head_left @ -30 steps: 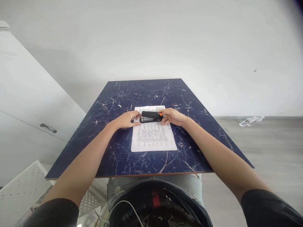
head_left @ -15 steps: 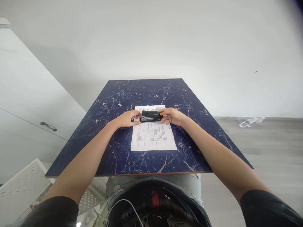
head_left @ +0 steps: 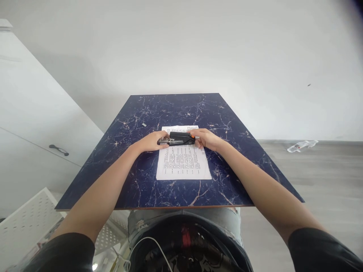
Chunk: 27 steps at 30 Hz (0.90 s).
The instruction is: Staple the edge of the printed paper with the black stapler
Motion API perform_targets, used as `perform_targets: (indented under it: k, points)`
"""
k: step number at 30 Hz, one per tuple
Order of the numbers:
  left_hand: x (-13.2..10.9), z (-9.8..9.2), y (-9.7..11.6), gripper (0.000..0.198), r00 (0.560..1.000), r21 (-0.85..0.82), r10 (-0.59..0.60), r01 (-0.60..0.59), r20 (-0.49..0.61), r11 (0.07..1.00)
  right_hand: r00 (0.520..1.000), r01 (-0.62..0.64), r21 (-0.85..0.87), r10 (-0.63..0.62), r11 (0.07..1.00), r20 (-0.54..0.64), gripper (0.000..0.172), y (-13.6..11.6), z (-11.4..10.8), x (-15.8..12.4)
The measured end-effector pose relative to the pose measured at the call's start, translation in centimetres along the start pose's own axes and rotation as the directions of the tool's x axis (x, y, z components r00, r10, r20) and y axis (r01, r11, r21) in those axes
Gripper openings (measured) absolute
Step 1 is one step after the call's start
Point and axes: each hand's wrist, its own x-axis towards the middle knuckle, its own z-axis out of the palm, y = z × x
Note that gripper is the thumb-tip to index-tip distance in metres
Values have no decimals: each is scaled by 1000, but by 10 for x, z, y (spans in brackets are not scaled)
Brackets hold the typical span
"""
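A black stapler with an orange part near its right end lies crosswise over the upper half of the printed paper sheets. A silvery metal strip shows along its left part. My left hand is closed about the stapler's left end, thumb on the near side and fingers on the far side. At the other end, my right hand grips the stapler, with its fingertips by the orange part. The fingers partly cover both ends.
The papers rest on a dark blue marbled table standing against a white wall. A small pale scrap lies on it, left of the papers. White cabinet at left; perforated white shelf below; clear plastic packaging on the floor at right.
More of the silvery metal strip now shows at the stapler's left end, between the fingers of my left hand. Both hands stay in nearly the same place.
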Motion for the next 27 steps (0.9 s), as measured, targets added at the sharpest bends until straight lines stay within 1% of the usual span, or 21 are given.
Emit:
perform_targets:
  k: [2, 4, 5, 7, 9, 11, 12, 14, 17, 19, 20, 21, 22, 24, 25, 27]
  points:
    - [0, 0, 0, 40, 1000, 0, -6, 6, 7, 1000, 990, 130, -207, -140, 970, -34, 42, 1, 5, 0]
    - [-1, -1, 0, 41, 1000, 6, -12, 12, 7, 1000, 963, 221, -410, -263, 885, -49, 46, 3, 9, 1]
    - [-1, 0, 0, 41, 1000, 13, -12, 12, 4, 1000, 950, 241, -486, -306, 840, -59, 45, 4, 10, 3]
    - [-1, 0, -1, 40, 1000, 27, -4, 5, -6, 1000, 926, 248, -581, -365, 775, -93, 40, 7, 11, 5]
    - [-1, 0, -3, 38, 1000, 36, 7, -7, -17, 999, 906, 265, -614, -411, 743, -106, 32, 9, 11, 5]
    - [-1, -1, -3, 35, 1000, 40, 11, -10, -24, 999, 878, 327, -605, -471, 726, -90, 27, 7, 12, 3]
    - [-1, -1, -3, 34, 1000, 40, 13, -12, -26, 999, 856, 369, -598, -511, 711, -79, 26, 6, 13, 1]
    - [-2, -2, -2, 31, 999, 30, 22, -20, -49, 999, 797, 451, -600, -601, 661, -62, 23, 1, 17, -5]
    - [-1, -2, -1, 30, 988, -38, 11, -17, -155, 999, 695, 527, -652, -718, 545, -38, 19, -7, 22, -14]
    - [2, 1, -2, 33, 972, -146, -37, 3, -233, 989, 639, 541, -692, -769, 477, -31, 19, -9, 24, -19]
    - [4, 3, -3, 35, 964, -233, -73, 12, -257, 972, 626, 535, -716, -780, 448, -20, 20, -10, 25, -21]
    - [6, 6, -4, 37, 956, -337, -112, 15, -270, 941, 625, 522, -742, -781, 420, -3, 21, -10, 25, -23]
    - [8, 8, -5, 40, 950, -448, -151, 12, -275, 894, 635, 503, -768, -773, 395, 18, 23, -10, 26, -24]
    - [12, 13, -6, 46, 941, -639, -212, -6, -263, 769, 675, 463, -811, -735, 358, 61, 26, -11, 26, -27]
    - [14, 15, -6, 48, 939, -701, -232, -14, -255, 713, 697, 446, -825, -713, 346, 77, 27, -11, 27, -28]
    - [15, 16, -4, 48, 934, -768, -262, -20, -243, 640, 728, 430, -844, -676, 322, 114, 29, -11, 29, -31]
